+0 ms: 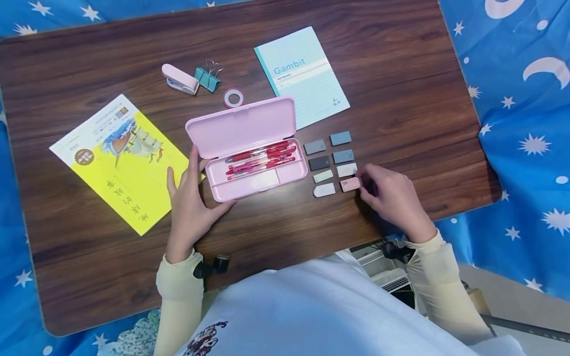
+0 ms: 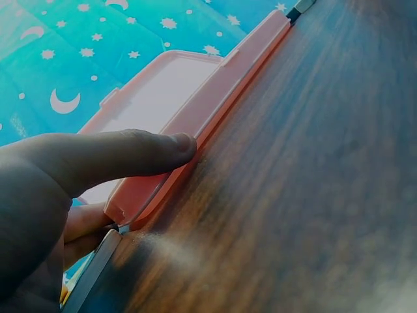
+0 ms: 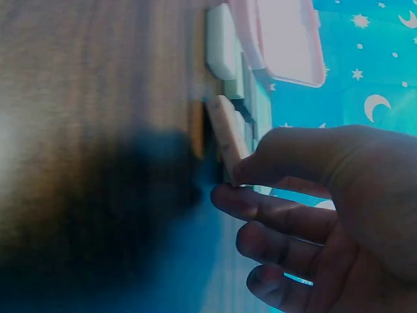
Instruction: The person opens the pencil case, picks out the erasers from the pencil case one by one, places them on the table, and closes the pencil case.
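Note:
An open pink pencil case (image 1: 291, 170) lies mid-table, its lid (image 1: 242, 123) tipped back. Several red pens (image 1: 260, 159) rest inside it. My left hand (image 1: 189, 210) holds the case at its left end, the thumb on the front wall and the other fingers round the left side. To the right of the case, several erasers stand in two columns, among them a dark grey eraser (image 1: 319, 163) and a white eraser (image 1: 324, 190). My right hand (image 1: 394, 198) pinches the right end of the pink eraser (image 3: 228, 134), which looks tilted in the right wrist view.
A yellow book (image 1: 129, 188) lies to the left, and a light-blue notebook (image 1: 307, 74) behind the case. A pink stapler (image 1: 180, 78), a teal binder clip (image 1: 208, 80) and a roll of tape (image 1: 233, 92) sit at the back. Starry blue cloth (image 1: 525, 109) surrounds the wooden table (image 1: 392, 64).

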A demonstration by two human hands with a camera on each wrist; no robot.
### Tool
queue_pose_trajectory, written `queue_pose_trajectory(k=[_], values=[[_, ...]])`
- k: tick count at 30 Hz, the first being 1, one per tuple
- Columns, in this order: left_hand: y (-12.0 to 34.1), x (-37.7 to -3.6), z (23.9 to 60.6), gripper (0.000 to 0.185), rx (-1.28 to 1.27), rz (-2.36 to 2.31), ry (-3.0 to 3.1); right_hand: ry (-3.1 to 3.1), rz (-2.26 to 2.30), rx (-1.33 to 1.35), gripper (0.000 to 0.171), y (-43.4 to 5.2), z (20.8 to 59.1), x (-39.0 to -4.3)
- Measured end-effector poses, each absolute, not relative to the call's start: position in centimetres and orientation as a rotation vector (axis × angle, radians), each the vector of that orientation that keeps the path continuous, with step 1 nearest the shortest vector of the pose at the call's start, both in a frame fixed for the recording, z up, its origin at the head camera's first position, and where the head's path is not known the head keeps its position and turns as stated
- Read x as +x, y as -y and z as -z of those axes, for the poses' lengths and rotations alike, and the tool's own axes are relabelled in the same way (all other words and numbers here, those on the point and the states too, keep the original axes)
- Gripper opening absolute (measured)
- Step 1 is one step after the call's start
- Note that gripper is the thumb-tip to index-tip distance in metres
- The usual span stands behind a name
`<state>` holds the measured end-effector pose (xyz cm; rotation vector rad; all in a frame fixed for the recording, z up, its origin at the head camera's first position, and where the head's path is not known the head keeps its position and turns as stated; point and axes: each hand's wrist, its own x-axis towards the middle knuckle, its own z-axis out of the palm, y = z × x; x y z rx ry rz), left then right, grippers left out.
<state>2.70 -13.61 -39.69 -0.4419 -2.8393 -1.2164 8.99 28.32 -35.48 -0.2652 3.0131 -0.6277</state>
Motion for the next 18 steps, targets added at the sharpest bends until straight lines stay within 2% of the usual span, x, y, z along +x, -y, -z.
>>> queue_pose_trajectory(k=[12, 18], values=[[13.39, 2.62, 39.67, 0.130, -0.454, 1.206, 2.829, -3.080, 0.617, -0.251, 0.018, -28.31, 35.77, 9.55], [13.51, 2.61, 39.71, 0.129, -0.456, 1.225, 2.836, -3.193, 0.761, -0.237, 0.010, -27.99, 35.04, 8.65]])
